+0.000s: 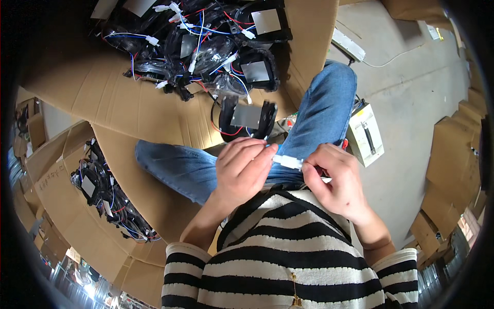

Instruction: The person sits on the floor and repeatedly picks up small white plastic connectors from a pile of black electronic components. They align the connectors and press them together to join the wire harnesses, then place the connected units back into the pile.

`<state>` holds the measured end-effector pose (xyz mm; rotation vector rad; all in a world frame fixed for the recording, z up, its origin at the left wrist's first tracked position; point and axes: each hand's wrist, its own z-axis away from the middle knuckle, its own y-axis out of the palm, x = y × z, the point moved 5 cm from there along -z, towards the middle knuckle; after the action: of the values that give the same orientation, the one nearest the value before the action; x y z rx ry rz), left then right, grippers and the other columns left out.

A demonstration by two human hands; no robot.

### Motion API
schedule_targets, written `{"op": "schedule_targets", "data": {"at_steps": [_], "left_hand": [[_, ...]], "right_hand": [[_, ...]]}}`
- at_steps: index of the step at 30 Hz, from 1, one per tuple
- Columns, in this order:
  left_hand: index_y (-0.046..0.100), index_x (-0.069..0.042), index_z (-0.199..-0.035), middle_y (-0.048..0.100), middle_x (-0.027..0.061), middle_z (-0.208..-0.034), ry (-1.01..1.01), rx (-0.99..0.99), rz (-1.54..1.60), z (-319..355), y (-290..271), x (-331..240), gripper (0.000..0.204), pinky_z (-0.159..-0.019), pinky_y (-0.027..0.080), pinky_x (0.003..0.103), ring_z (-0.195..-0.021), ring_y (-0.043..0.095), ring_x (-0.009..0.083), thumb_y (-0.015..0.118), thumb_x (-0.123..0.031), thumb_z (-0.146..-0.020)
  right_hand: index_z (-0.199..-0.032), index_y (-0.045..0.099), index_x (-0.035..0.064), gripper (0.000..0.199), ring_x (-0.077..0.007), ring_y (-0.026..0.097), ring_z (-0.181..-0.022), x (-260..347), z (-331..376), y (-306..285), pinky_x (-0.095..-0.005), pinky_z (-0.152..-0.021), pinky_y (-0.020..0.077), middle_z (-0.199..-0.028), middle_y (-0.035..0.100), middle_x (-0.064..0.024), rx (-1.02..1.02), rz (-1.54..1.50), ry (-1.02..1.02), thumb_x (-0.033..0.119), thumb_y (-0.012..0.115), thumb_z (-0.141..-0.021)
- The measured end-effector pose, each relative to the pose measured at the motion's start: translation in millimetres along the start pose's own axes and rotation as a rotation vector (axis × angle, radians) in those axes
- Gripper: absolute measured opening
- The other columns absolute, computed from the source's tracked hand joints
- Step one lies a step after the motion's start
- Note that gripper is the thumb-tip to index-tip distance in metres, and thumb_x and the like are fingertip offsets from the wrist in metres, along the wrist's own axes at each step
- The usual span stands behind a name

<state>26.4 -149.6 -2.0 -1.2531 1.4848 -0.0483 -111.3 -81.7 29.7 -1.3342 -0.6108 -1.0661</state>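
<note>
Above my lap, a white plug connector [289, 161] spans the gap between my two hands. My left hand [242, 167] is closed with its fingertips around the connector's left end. From the right, my right hand [333, 177] pinches the other end between thumb and fingers; some dark wire shows within its grip. Just beyond my left hand is a black curved part with a silver plate [246, 116], with red and black wires around it. Its wires run towards my left hand, whose fingers hide where they end.
A big cardboard box [180, 121] ahead holds several similar black wired parts [211, 54]. Another carton [67, 206] with such parts stands at left. On the floor at right are a white case with a black handle [366, 135] and a power strip [349, 45].
</note>
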Motion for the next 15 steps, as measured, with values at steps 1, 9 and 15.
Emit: {"op": "schedule_targets", "data": {"at_steps": [1, 9, 15], "left_hand": [[0.061, 0.001, -0.086, 0.059, 0.0101, -0.083, -0.013, -0.002, 0.010, 2, 1, 0, 0.030, -0.067, 0.046, 0.032, -0.076, 0.057, 0.0244, 0.060, 0.006, -0.057], [0.063, -0.005, -0.087, 0.058, 0.0068, -0.084, -0.107, -0.008, 0.040, -6, -1, 11, 0.030, -0.067, 0.045, 0.031, -0.079, 0.057, 0.0226, 0.062, 0.001, -0.058], [0.065, -0.011, -0.085, 0.056, 0.0035, -0.092, -0.068, 0.074, 0.271, -19, 1, -15, 0.025, -0.084, 0.037, 0.042, -0.089, 0.054, 0.0191, 0.066, -0.009, -0.060]], "right_hand": [[-0.070, 0.053, -0.0008, 0.005, -0.0272, 0.051, -0.056, 0, 0, 2, -0.0338, -0.052, 0.0393, -0.063, 0.052, -0.0119, -0.002, 0.018, -0.002, 0.003, 0.056, -0.071], [-0.070, 0.053, -0.0013, 0.004, -0.0231, 0.050, -0.057, -13, -5, -2, -0.0303, -0.051, 0.0385, -0.065, 0.052, -0.0104, 0.014, -0.131, 0.054, 0.002, 0.054, -0.072], [-0.084, 0.056, 0.0017, 0.013, -0.0312, 0.053, -0.086, -5, 4, 21, -0.0375, -0.073, 0.0440, -0.095, 0.054, -0.0153, 0.127, -0.079, -0.360, 0.007, 0.059, -0.072]]}}
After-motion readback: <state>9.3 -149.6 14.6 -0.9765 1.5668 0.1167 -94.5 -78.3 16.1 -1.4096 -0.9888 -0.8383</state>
